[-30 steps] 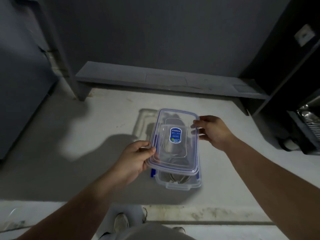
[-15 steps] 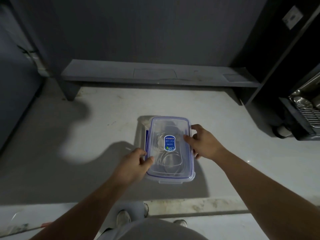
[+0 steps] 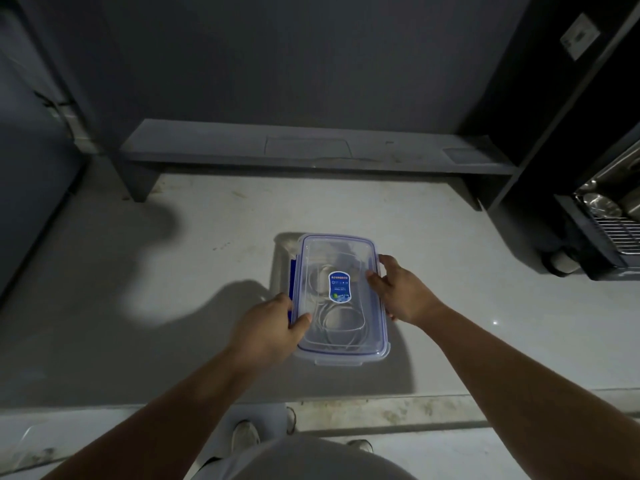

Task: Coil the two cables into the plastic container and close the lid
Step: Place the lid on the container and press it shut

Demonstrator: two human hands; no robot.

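A clear plastic container (image 3: 349,359) stands on the pale counter. Its transparent lid (image 3: 341,258), with a blue rim and a blue label, lies flat on top of it. Through the lid I see the coiled white cables (image 3: 341,329) inside. My left hand (image 3: 268,329) grips the lid's left edge, thumb on top. My right hand (image 3: 403,292) holds the right edge, fingers over the side. A blue side latch (image 3: 293,282) sticks out on the left.
The counter (image 3: 173,271) runs out to a front edge near my body. A low grey shelf (image 3: 311,150) lines the back wall. A dark cabinet with a metal sink and rack (image 3: 609,216) stands at the right. My shoes (image 3: 244,438) show below.
The lid came down from a raised, tilted hold onto the container and now sits flat. Both hands followed it down and stay on its sides.
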